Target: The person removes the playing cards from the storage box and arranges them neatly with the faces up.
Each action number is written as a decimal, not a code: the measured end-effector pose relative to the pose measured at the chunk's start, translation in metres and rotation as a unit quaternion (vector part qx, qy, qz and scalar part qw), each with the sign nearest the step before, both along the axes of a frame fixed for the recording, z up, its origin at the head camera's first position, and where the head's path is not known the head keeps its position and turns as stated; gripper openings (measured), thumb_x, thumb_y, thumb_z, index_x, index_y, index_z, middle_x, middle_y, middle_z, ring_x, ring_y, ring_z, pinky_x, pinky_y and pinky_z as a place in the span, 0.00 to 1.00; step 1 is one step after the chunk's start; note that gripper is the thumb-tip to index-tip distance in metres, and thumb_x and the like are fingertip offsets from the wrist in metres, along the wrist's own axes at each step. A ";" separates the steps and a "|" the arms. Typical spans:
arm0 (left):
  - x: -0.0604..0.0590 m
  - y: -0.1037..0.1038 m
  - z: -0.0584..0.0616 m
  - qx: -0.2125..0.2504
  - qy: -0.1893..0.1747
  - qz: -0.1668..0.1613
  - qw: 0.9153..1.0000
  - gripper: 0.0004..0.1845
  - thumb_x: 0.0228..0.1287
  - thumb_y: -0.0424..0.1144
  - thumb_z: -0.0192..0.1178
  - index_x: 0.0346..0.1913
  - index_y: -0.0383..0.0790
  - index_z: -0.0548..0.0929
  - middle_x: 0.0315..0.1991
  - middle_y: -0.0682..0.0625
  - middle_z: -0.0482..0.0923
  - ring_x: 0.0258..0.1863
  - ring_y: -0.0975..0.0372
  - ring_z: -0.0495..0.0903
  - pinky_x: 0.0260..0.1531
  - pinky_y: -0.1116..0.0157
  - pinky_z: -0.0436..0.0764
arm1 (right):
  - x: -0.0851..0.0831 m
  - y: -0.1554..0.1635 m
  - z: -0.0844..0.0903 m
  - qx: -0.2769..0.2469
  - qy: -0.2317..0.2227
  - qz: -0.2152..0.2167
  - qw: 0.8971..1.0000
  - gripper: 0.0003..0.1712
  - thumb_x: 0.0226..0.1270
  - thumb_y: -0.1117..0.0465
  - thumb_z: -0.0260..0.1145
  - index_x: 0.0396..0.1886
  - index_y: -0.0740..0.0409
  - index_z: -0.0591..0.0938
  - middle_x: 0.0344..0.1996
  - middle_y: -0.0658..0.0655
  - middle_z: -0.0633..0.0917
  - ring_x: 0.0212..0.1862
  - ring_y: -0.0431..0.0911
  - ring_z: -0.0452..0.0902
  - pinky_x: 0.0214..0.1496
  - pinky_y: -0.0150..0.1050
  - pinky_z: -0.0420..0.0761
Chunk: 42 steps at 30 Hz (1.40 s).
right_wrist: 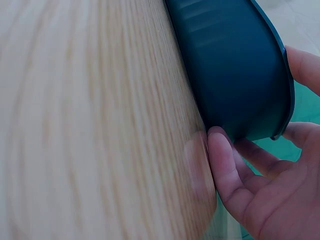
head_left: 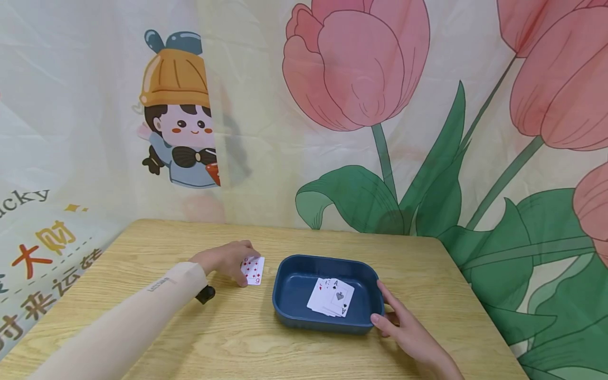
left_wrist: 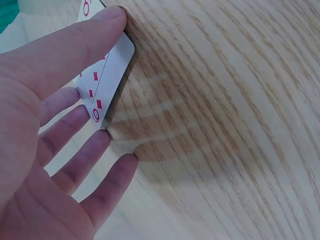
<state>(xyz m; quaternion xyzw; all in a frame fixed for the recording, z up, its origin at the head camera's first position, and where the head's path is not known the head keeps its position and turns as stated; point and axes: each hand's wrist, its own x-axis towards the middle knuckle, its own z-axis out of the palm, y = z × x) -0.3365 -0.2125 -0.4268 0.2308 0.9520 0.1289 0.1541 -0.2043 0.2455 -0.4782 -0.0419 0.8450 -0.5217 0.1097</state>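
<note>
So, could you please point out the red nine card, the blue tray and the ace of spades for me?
red nine card (head_left: 254, 270), head view, on the middle of its face.
blue tray (head_left: 290, 312), head view, on its near left outer wall.
ace of spades (head_left: 341, 297), head view, on the spade in its middle.

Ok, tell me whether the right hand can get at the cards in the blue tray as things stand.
Probably yes. The right hand rests against the blue tray at its near right corner, and the cards lie uncovered inside the open tray.
</note>
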 end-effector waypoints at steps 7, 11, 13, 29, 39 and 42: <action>0.000 0.001 0.002 -0.011 -0.009 0.010 1.000 0.42 0.53 0.42 0.84 0.73 0.42 0.79 0.65 0.46 0.73 0.56 0.53 0.72 0.59 0.47 0.77 | -0.001 0.001 -0.001 -0.006 0.000 -0.001 1.000 0.48 0.77 0.45 0.69 0.87 0.35 0.55 0.80 0.65 0.63 0.58 0.52 0.81 0.51 0.45 0.86; 0.000 0.001 0.002 -0.012 -0.008 0.008 1.000 0.42 0.54 0.42 0.84 0.73 0.42 0.78 0.66 0.46 0.72 0.56 0.53 0.72 0.60 0.47 0.77 | -0.001 0.001 -0.001 -0.012 -0.001 0.000 1.000 0.47 0.77 0.46 0.69 0.87 0.35 0.55 0.80 0.65 0.63 0.58 0.53 0.81 0.51 0.45 0.86; 0.001 0.001 0.002 -0.013 -0.008 0.008 1.000 0.42 0.54 0.42 0.84 0.73 0.42 0.78 0.65 0.46 0.72 0.56 0.53 0.72 0.60 0.47 0.77 | -0.001 0.001 -0.002 -0.013 -0.002 0.000 1.000 0.47 0.77 0.46 0.69 0.87 0.34 0.55 0.80 0.65 0.63 0.58 0.53 0.81 0.51 0.45 0.86; 0.001 0.000 0.003 -0.006 -0.014 0.005 1.000 0.43 0.55 0.41 0.83 0.74 0.41 0.77 0.66 0.46 0.72 0.58 0.51 0.72 0.61 0.45 0.76 | 0.000 0.002 -0.001 -0.009 0.003 0.004 1.000 0.47 0.77 0.45 0.69 0.87 0.35 0.55 0.80 0.67 0.62 0.60 0.54 0.81 0.52 0.46 0.87; -0.005 0.000 0.012 -0.001 0.038 -0.030 0.999 0.40 0.62 0.43 0.79 0.75 0.36 0.75 0.69 0.37 0.73 0.65 0.44 0.76 0.66 0.43 0.76 | -0.001 0.002 -0.003 -0.006 0.004 0.006 1.000 0.47 0.77 0.45 0.69 0.87 0.34 0.55 0.80 0.66 0.63 0.58 0.53 0.81 0.52 0.45 0.87; -0.008 0.004 0.019 0.023 0.062 -0.042 0.997 0.39 0.64 0.44 0.77 0.75 0.34 0.75 0.68 0.37 0.74 0.65 0.43 0.76 0.65 0.44 0.77 | -0.002 0.002 -0.002 -0.008 0.005 0.010 1.000 0.47 0.77 0.46 0.69 0.87 0.34 0.55 0.80 0.66 0.63 0.59 0.53 0.81 0.51 0.44 0.87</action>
